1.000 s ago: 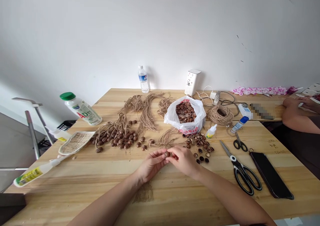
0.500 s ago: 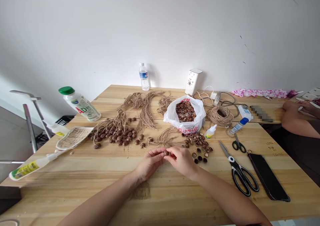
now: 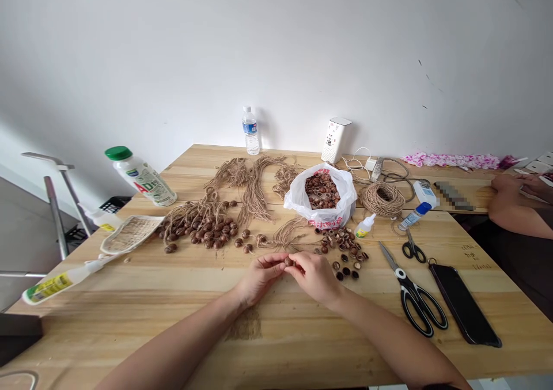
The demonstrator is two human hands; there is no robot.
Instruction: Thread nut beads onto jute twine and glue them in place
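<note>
My left hand (image 3: 260,277) and my right hand (image 3: 311,276) meet over the middle of the table. Between their fingertips they pinch one small brown nut shell (image 3: 288,261), mostly covered by the fingers. Just beyond lies a bundle of twine strands (image 3: 285,237). Loose nut shell halves (image 3: 344,246), several showing dark hollow insides, are scattered right of my right hand. Farther left is a heap of round brown nuts (image 3: 211,231) with twine attached. A white plastic bag (image 3: 296,200) full of shell halves stands behind the hands.
A small glue bottle (image 3: 365,227), a twine coil (image 3: 382,199), large scissors (image 3: 417,298), small scissors (image 3: 413,250) and a phone (image 3: 465,305) lie to the right. At left are a woven tray (image 3: 129,233) and a larger glue bottle (image 3: 60,283). Another person's arm (image 3: 518,208) rests at far right.
Both hands stay together around the nut shell, with only slight finger movement. The whole view has shifted a little; nothing on the table has visibly been moved.
</note>
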